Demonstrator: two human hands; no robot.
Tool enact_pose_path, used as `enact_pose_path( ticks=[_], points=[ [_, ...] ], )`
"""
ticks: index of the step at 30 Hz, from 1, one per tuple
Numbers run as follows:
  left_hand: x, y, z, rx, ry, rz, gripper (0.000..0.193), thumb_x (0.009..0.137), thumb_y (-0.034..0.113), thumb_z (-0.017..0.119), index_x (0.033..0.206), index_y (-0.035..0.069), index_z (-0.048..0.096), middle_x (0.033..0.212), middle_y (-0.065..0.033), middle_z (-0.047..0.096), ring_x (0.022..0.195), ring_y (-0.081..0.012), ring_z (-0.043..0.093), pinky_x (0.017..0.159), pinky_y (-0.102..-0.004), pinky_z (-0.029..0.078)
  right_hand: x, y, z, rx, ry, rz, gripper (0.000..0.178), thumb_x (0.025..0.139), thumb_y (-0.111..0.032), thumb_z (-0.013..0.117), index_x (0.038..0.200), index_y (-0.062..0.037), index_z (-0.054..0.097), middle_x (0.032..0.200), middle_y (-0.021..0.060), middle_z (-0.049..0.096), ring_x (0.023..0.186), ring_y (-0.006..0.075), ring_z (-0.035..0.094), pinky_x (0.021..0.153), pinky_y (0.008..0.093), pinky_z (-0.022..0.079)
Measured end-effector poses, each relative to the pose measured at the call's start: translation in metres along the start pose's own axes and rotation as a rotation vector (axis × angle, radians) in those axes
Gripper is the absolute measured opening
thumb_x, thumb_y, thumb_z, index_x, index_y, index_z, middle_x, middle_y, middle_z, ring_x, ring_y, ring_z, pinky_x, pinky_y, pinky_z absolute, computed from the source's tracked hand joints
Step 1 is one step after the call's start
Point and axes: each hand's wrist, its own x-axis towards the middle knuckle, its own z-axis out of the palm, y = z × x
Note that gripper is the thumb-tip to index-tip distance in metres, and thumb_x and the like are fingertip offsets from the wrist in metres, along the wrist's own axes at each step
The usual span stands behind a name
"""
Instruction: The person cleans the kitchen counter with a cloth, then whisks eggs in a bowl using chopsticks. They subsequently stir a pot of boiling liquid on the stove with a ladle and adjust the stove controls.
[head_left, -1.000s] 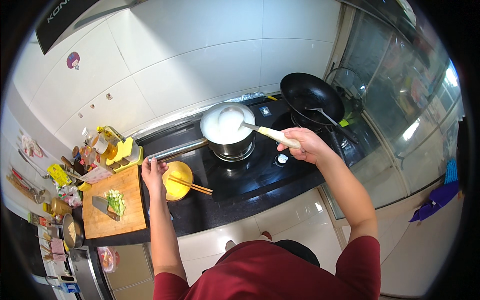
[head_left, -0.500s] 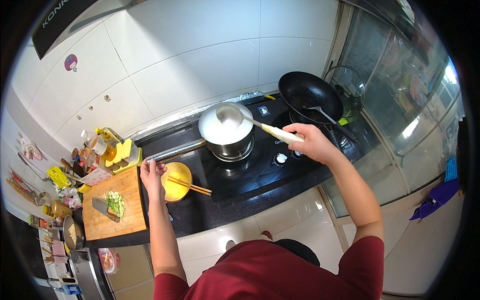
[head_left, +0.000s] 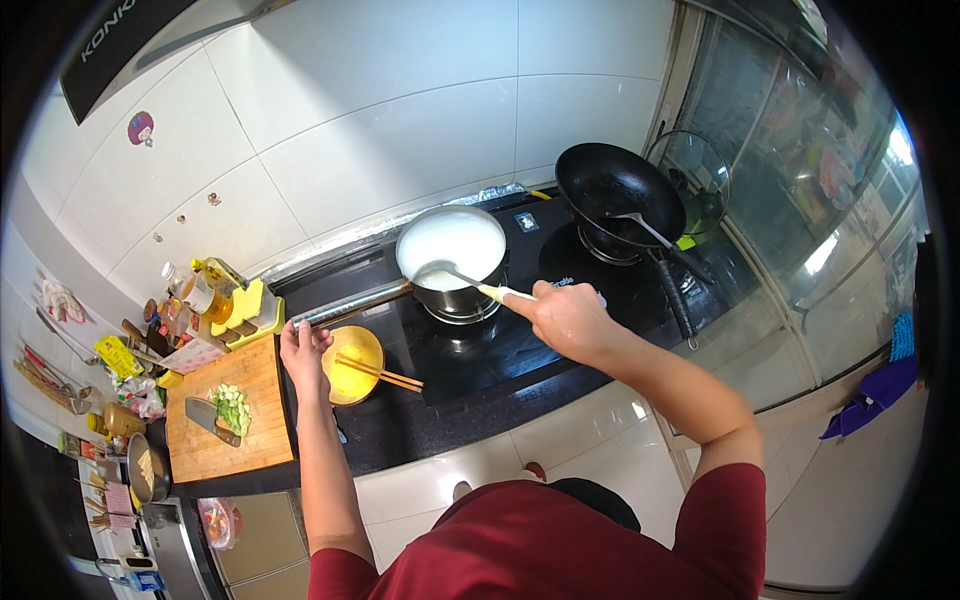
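Right hand (head_left: 565, 318) grips ladle (head_left: 470, 282) handle, scoop in white pot (head_left: 452, 248), frame middle. Left hand (head_left: 303, 348) holds yellow bowl (head_left: 355, 364) rim, lower left. Best keep ladle level, bowl steady.

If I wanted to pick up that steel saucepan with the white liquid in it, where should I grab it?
Probably by the long steel handle, coming from the left of the saucepan. It juts out low and level toward the cutting board, clear of the burner. The left hand already sits near its end, beside the yellow bowl. The right hand holds a ladle over the rim, so that side is taken.
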Motion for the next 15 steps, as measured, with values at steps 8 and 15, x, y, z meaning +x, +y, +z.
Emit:
enact_pose_path(
  ticks=[8, 15],
  points=[
    [0.0, 0.001, -0.002, 0.004, -0.001, -0.005, 0.014, 0.1, 0.018, 0.053, 0.108, 0.006, 0.052, 0.088, -0.0048, 0.058, 0.076, -0.0144, 0.06, 0.067, -0.0282, 0.054, 0.018, 0.001, 0.041, -0.129, 0.025, 0.035, 0.042, 0.081, -0.009, 0.061, 0.123, -0.0085, 0.06, 0.078, 0.011, 0.061, 0.058, 0.025, 0.067, 0.049, 0.0343, 0.052],
    [-0.002, 0.002, -0.001, 0.013, -0.01, -0.005, 0.018, 0.1, 0.017, 0.053, 0.113, 0.003, 0.051, 0.09, -0.006, 0.059, 0.075, -0.0143, 0.06, 0.067, -0.0281, 0.055, 0.01, 0.014, 0.033, -0.1, 0.03, 0.069, 0.033, 0.081, -0.009, 0.061, 0.115, -0.0072, 0.062, 0.074, 0.0113, 0.061, 0.059, 0.0264, 0.067, 0.048, 0.0358, 0.051]
  ],
)
